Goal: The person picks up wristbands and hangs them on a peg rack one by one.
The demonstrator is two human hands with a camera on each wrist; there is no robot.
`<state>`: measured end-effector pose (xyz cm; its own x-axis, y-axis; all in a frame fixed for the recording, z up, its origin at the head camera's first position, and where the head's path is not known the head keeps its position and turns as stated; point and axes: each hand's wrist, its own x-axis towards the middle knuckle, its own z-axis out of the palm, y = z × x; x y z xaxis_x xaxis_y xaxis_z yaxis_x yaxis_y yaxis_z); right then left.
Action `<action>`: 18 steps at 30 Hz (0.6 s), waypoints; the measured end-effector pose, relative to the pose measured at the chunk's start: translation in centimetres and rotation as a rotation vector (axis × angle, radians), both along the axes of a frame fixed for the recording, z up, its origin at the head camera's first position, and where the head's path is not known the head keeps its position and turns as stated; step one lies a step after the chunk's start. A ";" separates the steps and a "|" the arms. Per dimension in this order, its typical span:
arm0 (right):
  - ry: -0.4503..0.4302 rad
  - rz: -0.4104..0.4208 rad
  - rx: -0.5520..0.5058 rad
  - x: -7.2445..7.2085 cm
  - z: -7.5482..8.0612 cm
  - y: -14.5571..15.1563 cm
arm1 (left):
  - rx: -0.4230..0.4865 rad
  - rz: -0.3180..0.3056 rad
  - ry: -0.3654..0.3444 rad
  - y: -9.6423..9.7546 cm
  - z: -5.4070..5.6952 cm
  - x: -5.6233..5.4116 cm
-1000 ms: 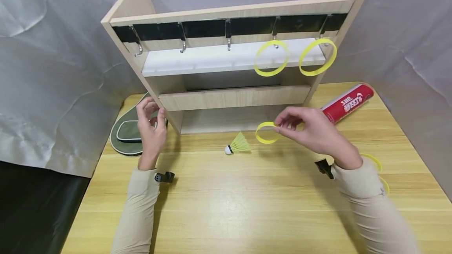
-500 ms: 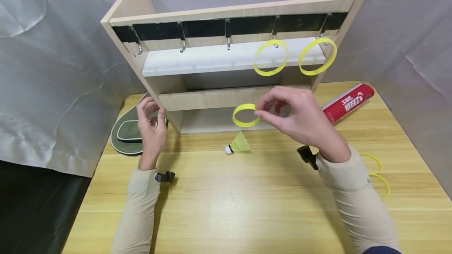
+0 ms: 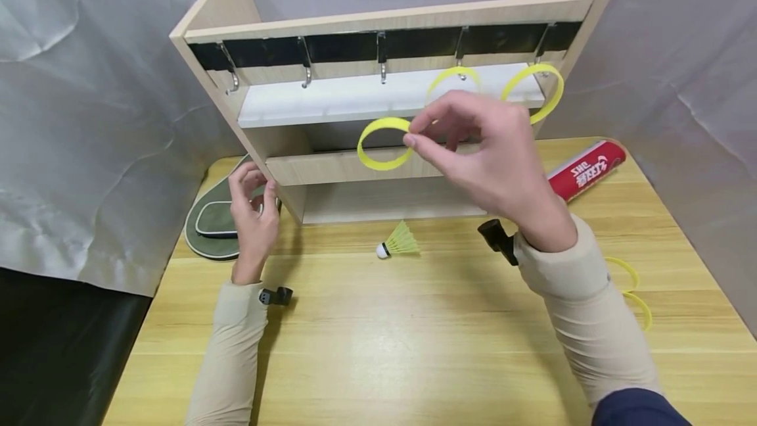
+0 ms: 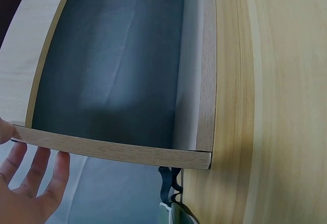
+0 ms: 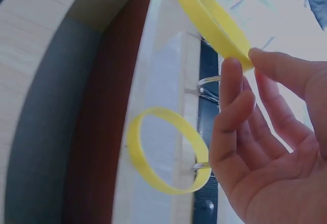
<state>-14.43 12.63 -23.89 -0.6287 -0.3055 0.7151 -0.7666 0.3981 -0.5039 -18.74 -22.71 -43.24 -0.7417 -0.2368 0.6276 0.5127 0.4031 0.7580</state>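
Observation:
My right hand (image 3: 491, 156) pinches a yellow ring (image 3: 384, 123) between thumb and fingertips, holding it in front of the wooden shelf unit (image 3: 349, 166) below the middle hook (image 3: 383, 76). In the right wrist view the held ring (image 5: 219, 32) is tilted, and a second yellow ring (image 5: 134, 145) hangs on a hook. Two rings hang on the right-hand hooks: one ring (image 3: 454, 71) is partly hidden by my right hand, the other ring (image 3: 558, 87) is at the far right. My left hand (image 3: 255, 225) grips the unit's left side panel (image 4: 112, 148), thumb inside and fingers outside.
A yellow shuttlecock (image 3: 402, 240) lies on the wooden table (image 3: 378, 347) before the unit. The red tube (image 3: 588, 168) lies right of it, a green case (image 3: 215, 221) on the left. Two loose rings, one ring (image 3: 635, 275) behind the other, lie by my right sleeve.
My right hand has carried the yellow ring up and to the left, from low near the tabletop to just under the white shelf. My left hand has stayed on the side panel.

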 end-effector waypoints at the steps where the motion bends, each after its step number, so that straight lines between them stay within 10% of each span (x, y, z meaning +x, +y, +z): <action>1: -0.010 -0.011 -0.016 0.0 0.3 -0.1 | 0.001 0.000 -0.001 0.0 0.0 0.0; 18: -0.071 -0.162 -0.158 -1.7 2.2 -2.4 | 0.004 -0.002 -0.008 -0.1 -0.1 0.0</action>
<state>-16.11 10.26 -21.70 -0.7109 -0.0842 0.6982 -0.6593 0.4253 -0.6200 -18.78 -22.84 -43.32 -0.7468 -0.2381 0.6210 0.5075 0.3993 0.7635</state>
